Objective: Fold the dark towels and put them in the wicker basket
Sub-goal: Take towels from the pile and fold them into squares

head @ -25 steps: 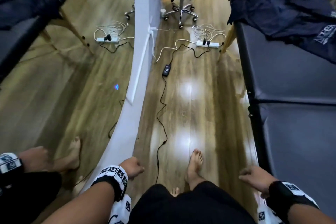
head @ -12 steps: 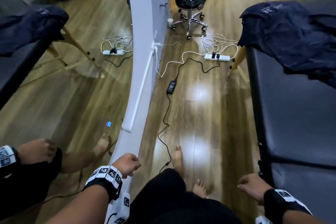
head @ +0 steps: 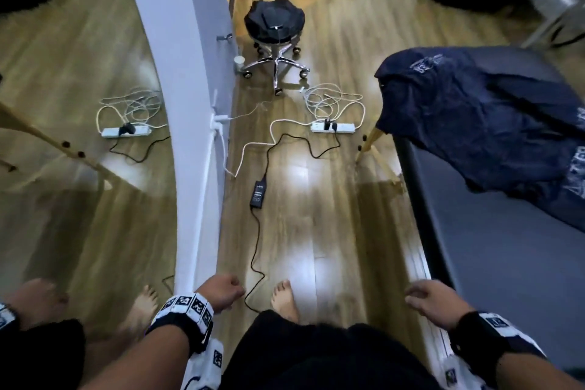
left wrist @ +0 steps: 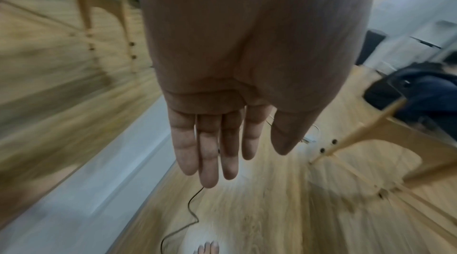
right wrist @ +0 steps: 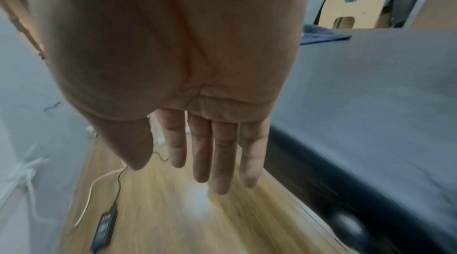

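Note:
Several dark blue towels (head: 474, 123) lie crumpled on the far end of a grey padded table (head: 493, 256) at my right; one corner hangs over its end. My left hand (head: 221, 291) hangs low beside my leg and holds nothing. The left wrist view shows its fingers (left wrist: 210, 150) straight and relaxed over the wood floor. My right hand (head: 433, 301) hangs near the table's near edge, apart from the towels, fingers (right wrist: 222, 150) straight and empty. The right wrist view catches a towel edge (right wrist: 321, 36) far along the table. No wicker basket is in view.
A white partition (head: 190, 104) with a mirror runs along my left. On the floor ahead lie a black power adapter (head: 258, 191) with its cable, a white power strip (head: 332, 127) and coiled cords. A black wheeled stool (head: 274, 25) stands beyond. A wooden table leg (head: 367, 146) juts out.
I have walked forward along the floor; the stool, power strip and towels have come closer. My feet have changed places. Both hands still hang empty at my sides.

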Available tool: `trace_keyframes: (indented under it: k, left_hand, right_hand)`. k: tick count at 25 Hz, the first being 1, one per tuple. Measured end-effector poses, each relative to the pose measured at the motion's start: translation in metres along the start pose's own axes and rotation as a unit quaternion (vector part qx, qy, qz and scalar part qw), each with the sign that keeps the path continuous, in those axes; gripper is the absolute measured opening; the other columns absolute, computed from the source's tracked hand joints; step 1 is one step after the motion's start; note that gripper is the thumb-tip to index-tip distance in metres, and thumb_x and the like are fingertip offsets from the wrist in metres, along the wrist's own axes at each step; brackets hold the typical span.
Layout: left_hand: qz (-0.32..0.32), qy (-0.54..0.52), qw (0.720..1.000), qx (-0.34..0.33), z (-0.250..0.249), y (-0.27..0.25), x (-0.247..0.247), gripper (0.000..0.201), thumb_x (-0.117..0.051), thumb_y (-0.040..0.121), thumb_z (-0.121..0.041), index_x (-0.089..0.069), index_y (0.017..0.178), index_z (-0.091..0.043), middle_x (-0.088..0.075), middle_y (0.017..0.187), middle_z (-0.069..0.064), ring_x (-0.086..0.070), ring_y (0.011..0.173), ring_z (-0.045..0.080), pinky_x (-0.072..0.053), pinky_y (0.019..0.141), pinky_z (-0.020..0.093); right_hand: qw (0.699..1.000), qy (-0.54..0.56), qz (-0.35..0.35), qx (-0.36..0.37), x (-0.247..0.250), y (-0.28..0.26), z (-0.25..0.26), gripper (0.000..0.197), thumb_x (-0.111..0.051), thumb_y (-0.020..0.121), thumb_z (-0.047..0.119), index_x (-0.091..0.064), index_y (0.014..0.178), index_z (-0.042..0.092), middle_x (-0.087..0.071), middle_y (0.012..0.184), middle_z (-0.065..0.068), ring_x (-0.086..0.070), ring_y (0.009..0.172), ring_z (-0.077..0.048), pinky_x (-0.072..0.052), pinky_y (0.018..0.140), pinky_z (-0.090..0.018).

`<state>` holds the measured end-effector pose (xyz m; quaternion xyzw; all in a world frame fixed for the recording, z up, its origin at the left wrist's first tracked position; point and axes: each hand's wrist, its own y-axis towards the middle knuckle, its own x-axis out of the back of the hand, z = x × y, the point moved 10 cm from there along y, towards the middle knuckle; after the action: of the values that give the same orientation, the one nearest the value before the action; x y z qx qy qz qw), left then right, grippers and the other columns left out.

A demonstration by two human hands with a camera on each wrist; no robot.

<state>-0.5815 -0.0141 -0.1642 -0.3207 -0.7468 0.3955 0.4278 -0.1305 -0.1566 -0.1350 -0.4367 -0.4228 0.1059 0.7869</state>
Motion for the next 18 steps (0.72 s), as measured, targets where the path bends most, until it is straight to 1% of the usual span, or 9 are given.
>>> trace_keyframes:
  k: [1, 4, 6, 9, 11, 13, 14, 16, 18]
  left_hand:
    - [0.009, 0.025, 1.000, -0.015, -0.020, 0.012, 0.013, 0.026, -0.057, 0.087, -0.027, -0.067, 0.084, -0.004, -0.064, 0.074, 0.012, -0.059, 0.059, 0.023, -0.037, 0.041, 0.018]
    - [0.027, 0.080, 0.995, -0.053, -0.082, 0.037, 0.040, 0.022, -0.057, 0.092, -0.021, -0.067, 0.083, -0.005, -0.060, 0.073, 0.010, -0.056, 0.059, 0.021, -0.036, 0.041, 0.018]
    - [0.028, 0.102, 0.992, -0.071, -0.125, 0.055, 0.056, 0.018, -0.057, 0.094, -0.019, -0.068, 0.088, -0.006, -0.059, 0.075, 0.009, -0.054, 0.057, 0.014, -0.035, 0.042, 0.018]
    - [0.036, 0.135, 0.984, -0.109, -0.201, 0.086, 0.068, 0.016, -0.057, 0.093, -0.013, -0.061, 0.078, -0.008, -0.054, 0.071, 0.011, -0.046, 0.039, 0.001, -0.034, 0.041, 0.013]
    - [0.023, 0.155, 0.980, -0.124, -0.251, 0.103, 0.081, 0.022, -0.060, 0.087, -0.021, -0.069, 0.078, -0.003, -0.066, 0.072, 0.014, -0.057, 0.045, 0.007, -0.045, 0.048, 0.019]
    - [0.020, 0.162, 0.977, -0.135, -0.296, 0.118, 0.092, 0.034, -0.059, 0.075, -0.033, -0.071, 0.082, -0.003, -0.073, 0.080, 0.017, -0.070, 0.065, 0.026, -0.055, 0.060, 0.030]
    - [0.019, 0.177, 0.973, -0.143, -0.321, 0.126, 0.094, 0.034, -0.059, 0.073, -0.036, -0.071, 0.082, -0.005, -0.073, 0.080, 0.015, -0.070, 0.070, 0.031, -0.056, 0.065, 0.035]
    - [0.004, 0.210, 0.963, -0.168, -0.379, 0.127, 0.097, 0.021, -0.063, 0.080, -0.033, -0.069, 0.081, -0.013, -0.070, 0.077, 0.007, -0.065, 0.068, 0.028, -0.055, 0.070, 0.036]
    - [-0.016, 0.229, 0.953, -0.198, -0.438, 0.125, 0.098, 0.013, -0.064, 0.084, -0.029, -0.066, 0.082, -0.016, -0.065, 0.076, 0.002, -0.060, 0.069, 0.021, -0.054, 0.074, 0.035]
  right_hand:
    - [1.000, 0.021, -0.019, -0.005, 0.019, 0.005, 0.006, 0.007, -0.071, 0.089, 0.031, -0.065, 0.090, 0.033, -0.068, 0.087, 0.012, -0.065, 0.084, -0.009, -0.052, 0.085, -0.027]
    - [0.994, 0.086, -0.061, -0.008, 0.063, 0.014, 0.020, 0.015, -0.069, 0.092, 0.031, -0.068, 0.106, 0.027, -0.069, 0.093, 0.009, -0.063, 0.081, -0.005, -0.049, 0.084, -0.024]
    - [0.987, 0.138, -0.084, -0.018, 0.086, 0.025, 0.019, 0.016, -0.068, 0.092, 0.029, -0.069, 0.108, 0.027, -0.072, 0.100, 0.008, -0.067, 0.087, -0.006, -0.052, 0.089, -0.027]
    - [0.970, 0.218, -0.106, -0.023, 0.117, 0.049, 0.009, 0.013, -0.070, 0.090, 0.031, -0.070, 0.103, 0.031, -0.073, 0.105, 0.008, -0.069, 0.098, -0.008, -0.054, 0.097, -0.036]
    - [0.961, 0.251, -0.118, -0.020, 0.136, 0.068, 0.002, 0.012, -0.071, 0.089, 0.032, -0.069, 0.100, 0.034, -0.074, 0.105, 0.007, -0.070, 0.097, -0.008, -0.055, 0.096, -0.040]
    - [0.953, 0.273, -0.130, -0.029, 0.158, 0.081, 0.000, 0.011, -0.071, 0.089, 0.031, -0.069, 0.100, 0.033, -0.074, 0.099, 0.007, -0.071, 0.088, -0.010, -0.056, 0.093, -0.039]
    - [0.949, 0.279, -0.145, -0.033, 0.174, 0.085, -0.004, 0.014, -0.071, 0.088, 0.031, -0.069, 0.101, 0.031, -0.074, 0.095, 0.009, -0.071, 0.088, -0.010, -0.056, 0.092, -0.037]
    - [0.950, 0.253, -0.181, -0.030, 0.214, 0.094, -0.008, 0.024, -0.069, 0.085, 0.031, -0.068, 0.109, 0.031, -0.072, 0.093, 0.014, -0.067, 0.096, -0.010, -0.052, 0.093, -0.031]
    - [0.952, 0.203, -0.230, -0.022, 0.256, 0.104, -0.010, 0.033, -0.067, 0.085, 0.031, -0.067, 0.117, 0.030, -0.070, 0.103, 0.011, -0.064, 0.103, -0.015, -0.050, 0.093, -0.029]
